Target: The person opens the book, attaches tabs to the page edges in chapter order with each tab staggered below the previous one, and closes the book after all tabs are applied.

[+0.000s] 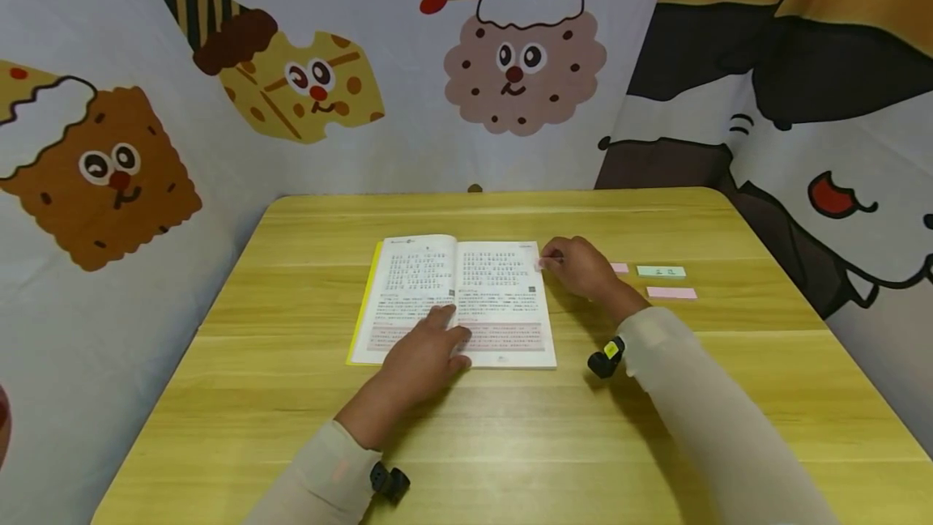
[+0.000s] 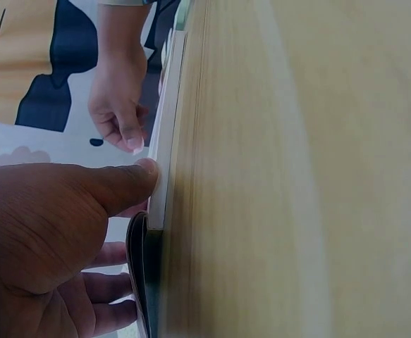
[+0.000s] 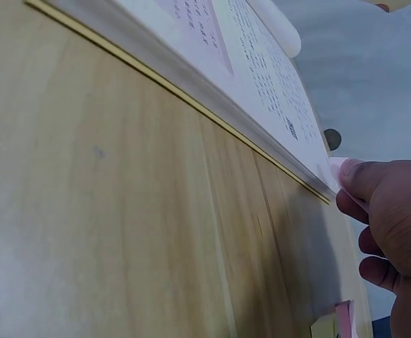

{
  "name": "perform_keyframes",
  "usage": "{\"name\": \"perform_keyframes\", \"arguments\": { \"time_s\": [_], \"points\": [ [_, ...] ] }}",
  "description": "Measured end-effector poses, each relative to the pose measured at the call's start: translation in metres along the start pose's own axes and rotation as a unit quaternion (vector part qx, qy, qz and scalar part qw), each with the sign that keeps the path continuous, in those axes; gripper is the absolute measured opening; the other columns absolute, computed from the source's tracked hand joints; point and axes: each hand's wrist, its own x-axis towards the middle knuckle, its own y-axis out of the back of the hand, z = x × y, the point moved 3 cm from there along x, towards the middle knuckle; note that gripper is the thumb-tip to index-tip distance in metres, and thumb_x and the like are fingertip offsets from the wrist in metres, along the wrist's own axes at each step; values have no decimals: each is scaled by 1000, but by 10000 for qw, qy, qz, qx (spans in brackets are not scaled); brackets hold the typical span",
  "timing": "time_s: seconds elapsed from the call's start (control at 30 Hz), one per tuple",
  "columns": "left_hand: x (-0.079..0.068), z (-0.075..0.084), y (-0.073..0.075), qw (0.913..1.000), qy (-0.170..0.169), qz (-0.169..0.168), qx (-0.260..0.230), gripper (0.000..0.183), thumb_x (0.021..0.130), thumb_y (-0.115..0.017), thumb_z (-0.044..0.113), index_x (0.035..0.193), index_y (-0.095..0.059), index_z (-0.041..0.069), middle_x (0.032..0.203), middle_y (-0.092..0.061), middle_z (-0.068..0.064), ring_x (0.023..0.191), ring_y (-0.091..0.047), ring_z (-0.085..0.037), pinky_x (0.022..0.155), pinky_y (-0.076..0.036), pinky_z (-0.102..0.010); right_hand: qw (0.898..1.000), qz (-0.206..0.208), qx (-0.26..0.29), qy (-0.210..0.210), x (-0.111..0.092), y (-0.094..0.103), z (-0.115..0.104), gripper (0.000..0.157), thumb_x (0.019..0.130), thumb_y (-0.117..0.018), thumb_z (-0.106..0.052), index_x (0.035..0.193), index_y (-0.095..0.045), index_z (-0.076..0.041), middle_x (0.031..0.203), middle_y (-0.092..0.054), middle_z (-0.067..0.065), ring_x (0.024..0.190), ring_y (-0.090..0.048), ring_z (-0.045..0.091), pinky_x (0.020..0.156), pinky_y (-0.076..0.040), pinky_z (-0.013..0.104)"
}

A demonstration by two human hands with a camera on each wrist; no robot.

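Observation:
An open book [image 1: 499,298] with printed text and a yellow cover lies flat on the wooden table. Across its lower middle, by the fold, rests my left hand [image 1: 425,352], fingers spread loosely over the pages; the left wrist view shows its thumb [image 2: 145,172] at the book's bottom edge. At the upper right edge of the right-hand page, my right hand [image 1: 579,267] pinches a small pale pink sticky note [image 3: 337,165] between thumb and forefinger. The note overlaps the page margin, and the fingertips partly hide it.
Right of the book, beside my right forearm, lie a green sticky pad [image 1: 661,271] with dark marks and a pink pad [image 1: 671,292]. Another pink piece [image 1: 619,267] shows partly behind the right hand. A cartoon-printed cloth [image 1: 408,160] hangs behind the table [image 1: 481,444].

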Motion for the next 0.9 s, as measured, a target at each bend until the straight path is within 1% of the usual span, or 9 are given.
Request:
{"name": "perform_keyframes", "arguments": {
  "time_s": [0.2, 0.43, 0.7, 0.9],
  "points": [
    [0, 1, 1, 10000, -42, 23, 41, 38, 96, -73, 33, 129, -69, 14, 154, -45, -21, 143, -41, -39, 109, -42, -49, 10000, -9, -31, -32, 5, -3, -1, 18, 103, -65, -21, 115, -70, -9, 107, -70, 7, 95, -64, 23, 84, -51, 42],
    [-1, 2, 2, 10000, -20, 66, -5, 38, 96, -74, 32, 129, -70, 14, 154, -45, -20, 143, -41, -39, 109, -42, -49, 10000, 16, 19, 2, 11, -4, -7, 16, 103, -64, -19, 114, -70, -8, 110, -70, 9, 97, -65, 25, 84, -53, 43],
    [-1, 2, 3, 10000, -46, 78, 7, 38, 96, -74, 31, 129, -70, 14, 154, -45, -20, 143, -41, -39, 108, -43, -49, 10000, -29, -26, -82, 16, -10, -7, 16, 103, -65, -21, 112, -70, -8, 109, -71, 8, 97, -65, 24, 85, -53, 43],
    [-1, 2, 3, 9999, -51, 87, 63, 38, 96, -74, 31, 128, -70, 13, 153, -46, -21, 143, -42, -40, 109, -43, -49, 10000, -82, -19, -23, 17, -13, -5, 17, 103, -64, -22, 113, -70, -8, 108, -71, 8, 96, -66, 24, 83, -53, 43]
  ]
}}
